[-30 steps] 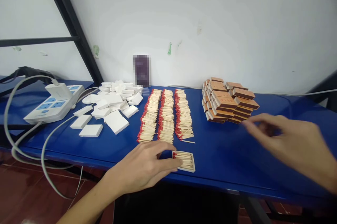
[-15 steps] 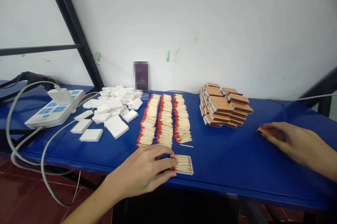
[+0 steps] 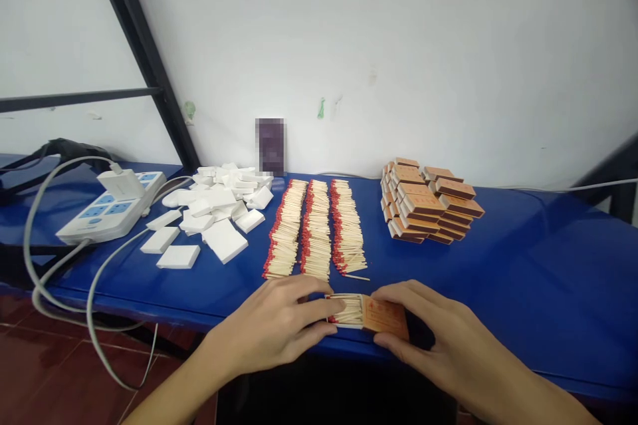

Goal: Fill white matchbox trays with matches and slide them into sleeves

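The matchbox tray (image 3: 349, 327), filled with matches (image 3: 351, 310), lay near the front edge of the blue table (image 3: 528, 272), its 3 o'clock end meeting an orange box sleeve (image 3: 383, 316). The left hand (image 3: 276, 326) held the tray's 9 o'clock end; the right hand (image 3: 438, 318) gripped the sleeve between fingers and thumb. 3 match rows (image 3: 316, 232) lay toward 11 to 12 o'clock, stacked matchboxes (image 3: 423, 202) between 1 and 2, white box pieces (image 3: 214, 201) at 10, and a power strip (image 3: 107, 215) farther out, between 9 and 10.
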`<state>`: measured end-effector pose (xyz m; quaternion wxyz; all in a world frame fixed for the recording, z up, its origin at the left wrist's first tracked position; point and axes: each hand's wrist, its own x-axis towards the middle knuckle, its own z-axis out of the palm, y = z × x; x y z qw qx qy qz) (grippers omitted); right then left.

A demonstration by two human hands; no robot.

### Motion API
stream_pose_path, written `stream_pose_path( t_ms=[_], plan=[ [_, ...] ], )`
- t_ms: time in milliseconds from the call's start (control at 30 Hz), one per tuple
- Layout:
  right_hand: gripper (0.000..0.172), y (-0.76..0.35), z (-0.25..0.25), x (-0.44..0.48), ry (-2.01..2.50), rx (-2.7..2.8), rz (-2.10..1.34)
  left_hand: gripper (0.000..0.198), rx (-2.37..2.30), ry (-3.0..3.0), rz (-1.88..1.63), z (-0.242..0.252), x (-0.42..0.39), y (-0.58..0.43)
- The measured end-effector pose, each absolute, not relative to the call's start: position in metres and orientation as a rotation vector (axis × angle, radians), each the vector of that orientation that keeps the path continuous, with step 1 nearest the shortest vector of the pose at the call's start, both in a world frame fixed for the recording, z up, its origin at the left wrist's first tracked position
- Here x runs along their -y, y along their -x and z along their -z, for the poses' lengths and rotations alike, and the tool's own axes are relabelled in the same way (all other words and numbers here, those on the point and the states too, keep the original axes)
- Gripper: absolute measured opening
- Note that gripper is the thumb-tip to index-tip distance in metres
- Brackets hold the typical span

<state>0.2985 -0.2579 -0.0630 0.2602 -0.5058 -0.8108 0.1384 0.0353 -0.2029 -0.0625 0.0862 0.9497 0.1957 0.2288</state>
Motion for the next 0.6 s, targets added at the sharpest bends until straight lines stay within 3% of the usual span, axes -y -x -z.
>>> stream_pose_path(
  t_ms=[300, 500, 600],
  plan=[
    [0.022, -0.297, 0.053, 0.246, 1.243, 2.32, -0.586, 0.03, -0.577, -2.74, -0.732, 0.067, 0.2, -0.034],
    [0.025, -0.274, 0.06, 0.244, 1.077, 2.293, -0.615, 0.042, -0.636, -2.637, -0.775, 0.065, 0.2, -0.036],
    [0.018, -0.27, 0.059, 0.243, 0.991, 2.316, -0.683, 0.052, -0.663, -2.563, -0.82, 0.064, 0.2, -0.038]
  ],
)
